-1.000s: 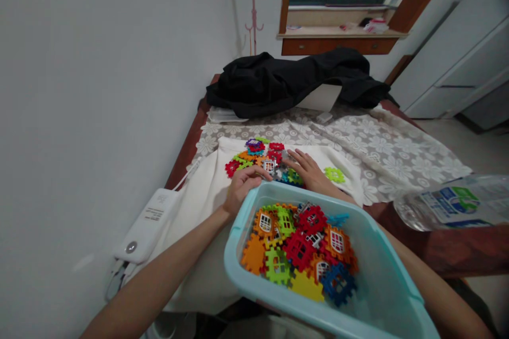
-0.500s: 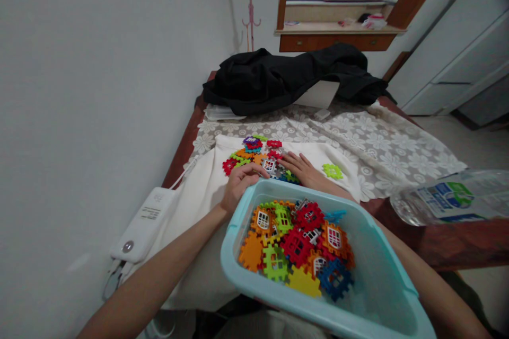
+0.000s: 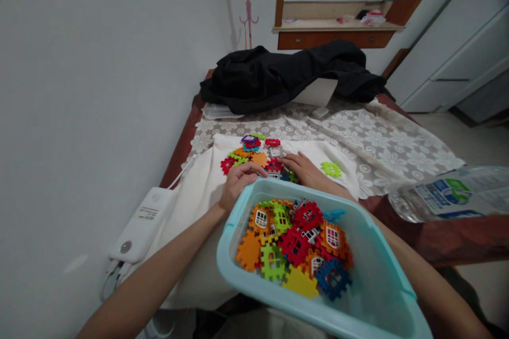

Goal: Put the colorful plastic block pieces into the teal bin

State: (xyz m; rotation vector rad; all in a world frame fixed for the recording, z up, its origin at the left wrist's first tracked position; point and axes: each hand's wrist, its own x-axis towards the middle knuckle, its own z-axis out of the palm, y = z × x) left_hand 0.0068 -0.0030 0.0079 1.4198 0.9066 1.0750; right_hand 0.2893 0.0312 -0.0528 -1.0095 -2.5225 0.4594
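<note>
A pile of colourful plastic interlocking tiles [image 3: 254, 152] lies on a white cloth [image 3: 202, 190] on the table. My left hand [image 3: 237, 184] is curled at the near edge of the pile, fingers bent; what they hold is hidden. My right hand [image 3: 303, 168] rests with fingers stretched out flat on the tiles at the pile's right side. A single green tile [image 3: 331, 169] lies apart to the right. A light blue plastic bin [image 3: 369, 296] near me holds several more tiles [image 3: 294, 246].
A white power bank [image 3: 140, 224] with a cable lies at the left table edge. A black garment [image 3: 286, 75] is heaped at the far end on a lace tablecloth [image 3: 382, 148]. A plastic water bottle [image 3: 449, 198] lies at the right. A wall runs along the left.
Both hands stay at the tile pile; the right hand has shifted slightly and a few tiles near it have moved. The view has drifted a little.
</note>
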